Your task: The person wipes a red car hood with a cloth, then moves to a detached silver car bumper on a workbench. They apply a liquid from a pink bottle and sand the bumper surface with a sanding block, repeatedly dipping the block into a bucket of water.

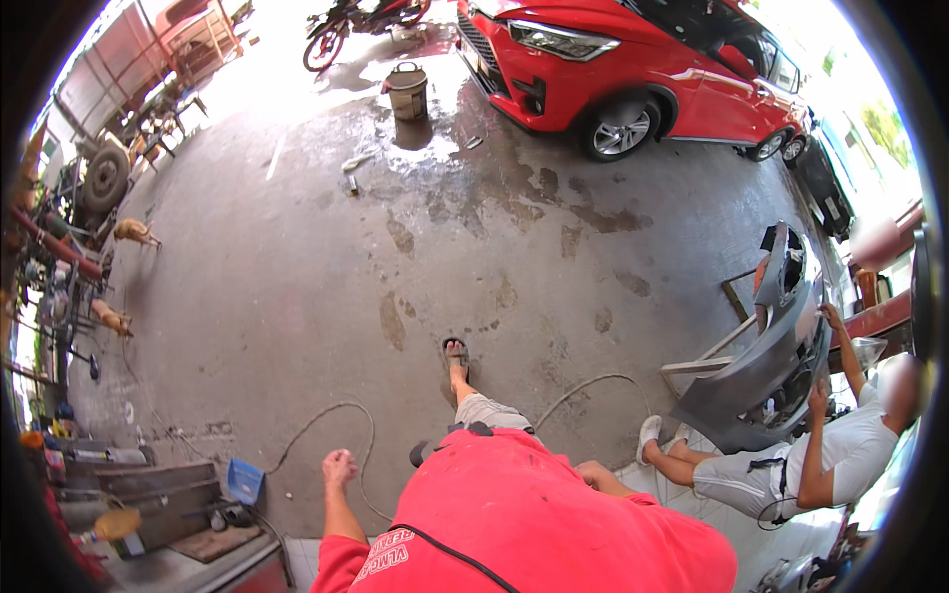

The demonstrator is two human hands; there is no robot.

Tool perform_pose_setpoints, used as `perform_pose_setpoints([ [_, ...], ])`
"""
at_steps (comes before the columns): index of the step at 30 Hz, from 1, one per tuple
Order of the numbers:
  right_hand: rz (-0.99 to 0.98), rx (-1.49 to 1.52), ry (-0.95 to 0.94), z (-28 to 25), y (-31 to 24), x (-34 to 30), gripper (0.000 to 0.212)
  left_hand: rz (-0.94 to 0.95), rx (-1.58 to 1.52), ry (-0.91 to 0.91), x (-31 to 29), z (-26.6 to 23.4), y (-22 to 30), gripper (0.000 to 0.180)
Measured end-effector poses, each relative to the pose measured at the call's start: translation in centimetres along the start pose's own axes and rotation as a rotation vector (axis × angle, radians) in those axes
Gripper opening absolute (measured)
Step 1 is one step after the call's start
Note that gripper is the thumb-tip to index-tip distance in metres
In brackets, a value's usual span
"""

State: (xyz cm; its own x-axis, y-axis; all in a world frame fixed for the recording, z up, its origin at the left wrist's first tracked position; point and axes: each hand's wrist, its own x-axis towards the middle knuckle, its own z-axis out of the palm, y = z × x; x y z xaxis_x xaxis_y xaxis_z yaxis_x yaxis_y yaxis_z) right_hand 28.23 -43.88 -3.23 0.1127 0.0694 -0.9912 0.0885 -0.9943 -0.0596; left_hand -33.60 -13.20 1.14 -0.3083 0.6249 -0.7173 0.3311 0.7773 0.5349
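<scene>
Grey slender hose [348, 403] is looped near tiled edge of concrete floor [297, 296]; left hand [339, 466] loosely curled, released; grip of right hand [595, 475] cannot be told.

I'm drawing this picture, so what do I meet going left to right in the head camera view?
Tyre, blue dustpan, left hand, bucket, sandalled foot, right hand, grey bumper.

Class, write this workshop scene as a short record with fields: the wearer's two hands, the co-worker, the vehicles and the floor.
Left hand: loosely curled, near a looping cord
Right hand: partly hidden by the red shirt; grip unclear
Co-worker: at right, hands at a grey bumper
Vehicles: red car; motorcycle, partly cut off
Floor: grey, dark patches; bucket standing near the car
</scene>
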Motion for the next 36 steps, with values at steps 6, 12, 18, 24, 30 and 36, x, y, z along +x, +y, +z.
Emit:
perform_pose_setpoints([
  [6,-0.279,-0.296,0.188,-6.0,-33.8,5.8,0.029,0.357,0.507,-0.399,8.6,6.5,0.6,0.027],
  [12,-0.752,-0.334,0.294,-10.1,-66.5,-1.5,0.037,-0.059,0.194,-0.245,8.8,7.3,17.4,0.030],
  [18,-1.013,-0.150,0.091,-8.1,-87.0,-8.1,0.035,-0.150,0.209,-0.224,17.5,6.8,33.2,0.034],
  [24,-0.521,-0.320,0.199,-12.6,-82.7,3.2,0.037,-0.119,0.189,-0.403,33.0,10.7,45.2,0.031],
  [30,-0.139,0.125,0.266,-17.0,-79.6,2.2,0.023,0.106,0.248,-0.351,46.3,10.4,62.4,0.030],
  [36,-0.008,0.186,0.427,-23.0,-84.7,5.3,0.027,0.321,0.275,-0.279,54.5,14.0,79.3,0.031],
])
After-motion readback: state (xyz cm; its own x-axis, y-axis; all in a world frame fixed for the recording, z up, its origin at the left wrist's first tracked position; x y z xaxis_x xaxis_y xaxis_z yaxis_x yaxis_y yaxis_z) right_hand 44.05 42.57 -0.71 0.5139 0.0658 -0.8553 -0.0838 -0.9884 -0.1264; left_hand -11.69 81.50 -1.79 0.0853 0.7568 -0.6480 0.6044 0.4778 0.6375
